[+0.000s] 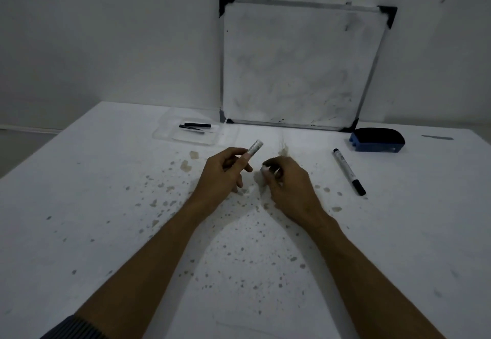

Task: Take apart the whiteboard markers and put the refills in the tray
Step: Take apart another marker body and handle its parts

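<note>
My left hand [225, 172] grips a white marker barrel [255, 148] whose open end points up and to the right. My right hand [285, 179] is closed around a small dark piece of that marker [268, 166]; most of it is hidden by the fingers. The two hands are a short gap apart over the middle of the table. A clear plastic tray [164, 134] lies farther back on the left, with two black refills [195, 127] in it. A whole marker with a black cap [348, 172] lies on the table to the right.
A small whiteboard [297, 65] leans against the wall at the back. A blue eraser [377, 140] sits at its right foot. The white table [106, 219] is speckled with brown stains.
</note>
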